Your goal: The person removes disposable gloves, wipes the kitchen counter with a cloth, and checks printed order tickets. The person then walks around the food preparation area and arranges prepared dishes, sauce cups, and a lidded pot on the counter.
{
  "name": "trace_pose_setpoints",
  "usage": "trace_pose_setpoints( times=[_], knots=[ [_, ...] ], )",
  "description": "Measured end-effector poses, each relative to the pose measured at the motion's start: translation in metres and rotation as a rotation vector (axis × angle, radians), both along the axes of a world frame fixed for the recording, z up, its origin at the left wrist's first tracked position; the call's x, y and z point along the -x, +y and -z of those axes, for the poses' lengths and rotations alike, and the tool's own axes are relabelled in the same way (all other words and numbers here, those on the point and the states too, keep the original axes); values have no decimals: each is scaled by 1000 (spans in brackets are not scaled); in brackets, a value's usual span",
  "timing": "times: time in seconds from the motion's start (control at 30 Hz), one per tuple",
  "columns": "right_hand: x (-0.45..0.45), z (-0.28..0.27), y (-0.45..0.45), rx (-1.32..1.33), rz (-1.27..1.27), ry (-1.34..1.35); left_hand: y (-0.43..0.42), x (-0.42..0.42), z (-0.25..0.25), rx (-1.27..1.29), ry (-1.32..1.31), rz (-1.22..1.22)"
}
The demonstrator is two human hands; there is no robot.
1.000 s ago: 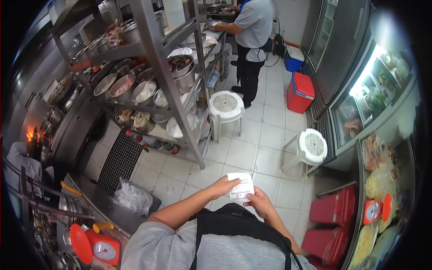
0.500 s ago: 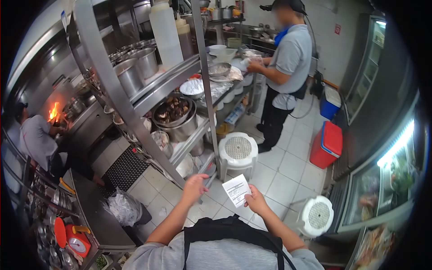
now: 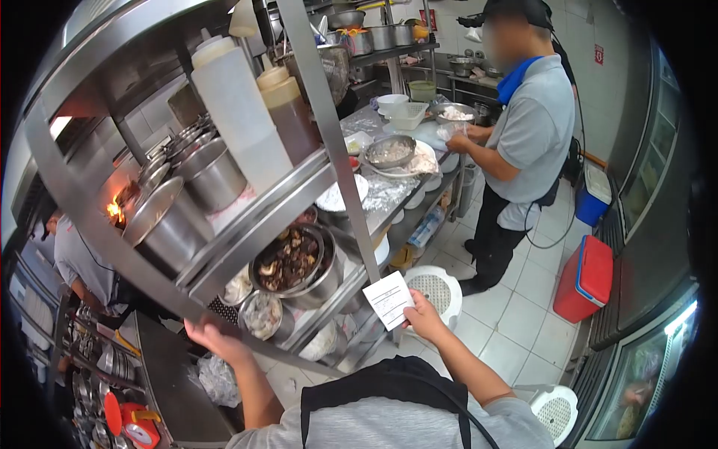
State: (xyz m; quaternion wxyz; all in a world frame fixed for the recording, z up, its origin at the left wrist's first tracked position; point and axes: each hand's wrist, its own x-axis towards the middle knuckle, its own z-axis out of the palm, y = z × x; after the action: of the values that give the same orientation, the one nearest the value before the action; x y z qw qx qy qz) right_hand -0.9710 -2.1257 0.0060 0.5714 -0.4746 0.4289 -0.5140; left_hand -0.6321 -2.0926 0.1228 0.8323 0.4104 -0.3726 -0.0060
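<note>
My right hand (image 3: 424, 316) pinches a small white printed receipt (image 3: 388, 301) by its right edge. The slip faces me, with dark lines of print too small to read. My left hand (image 3: 218, 343) is stretched out to the left, fingers extended and slightly blurred, holding nothing. It is close to the lower part of the steel shelf post (image 3: 112, 217); whether it touches the metal I cannot tell. Past the left hand, on the lower shelf, sit a metal bowl of dark brown mushroom-like pieces (image 3: 287, 258) and a pot of pale food (image 3: 262, 316).
Squeeze bottles (image 3: 241, 112) and steel pots (image 3: 212, 176) fill the upper shelf. A co-worker (image 3: 523, 135) handles food at the counter; another (image 3: 86, 258) stands near a flame at left. White stools (image 3: 432, 288), a red cooler (image 3: 584, 278) and glass-door fridges (image 3: 643, 374) line the right.
My left hand has swung left and away from the receipt toward the shelf post. My view has moved closer to the shelves. The receipt stays in my right hand.
</note>
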Motion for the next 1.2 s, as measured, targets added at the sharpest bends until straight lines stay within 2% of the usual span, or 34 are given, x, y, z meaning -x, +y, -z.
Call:
trace_pose_setpoints(
  times=[0.07,0.2,0.23,0.33,0.37,0.53,0.6,0.67,0.73,0.8,0.87,0.93,0.97,1.17,1.2],
  knots=[
    [15,-4,-36,33,44,-23,-8,6,-4,146,-36,-11],
    [48,-33,-115,94,154,-56,5,-5,3,-47,-65,-30],
    [54,-41,-138,137,163,-92,-2,6,-5,28,-23,-123],
    [75,-75,-215,232,192,-113,5,3,-4,48,-83,33],
    [80,-91,-242,283,200,-119,4,6,-3,54,-11,-41],
    [75,-204,-354,490,166,-263,2,4,-1,80,41,-91],
    [61,-259,-383,674,125,-312,7,-8,9,28,2,-94],
    [48,-307,-415,841,105,-275,-5,7,-6,1,34,-271],
    [34,-357,-446,871,124,-240,-18,23,-19,3,98,-474],
    [15,-406,-476,956,191,-343,-18,17,-11,12,86,-498],
    [-3,-446,-507,955,87,-375,-16,14,-8,-2,32,-498],
    [-23,-475,-529,861,1,-296,-15,11,-5,-7,-7,-495],
    [-32,-485,-535,852,8,-173,-16,12,-5,-17,33,-546],
    [-60,-533,-552,953,67,45,-13,4,5,-12,20,-541],
    [-60,-541,-556,992,93,74,-21,17,-10,22,29,-516]
  ],
)
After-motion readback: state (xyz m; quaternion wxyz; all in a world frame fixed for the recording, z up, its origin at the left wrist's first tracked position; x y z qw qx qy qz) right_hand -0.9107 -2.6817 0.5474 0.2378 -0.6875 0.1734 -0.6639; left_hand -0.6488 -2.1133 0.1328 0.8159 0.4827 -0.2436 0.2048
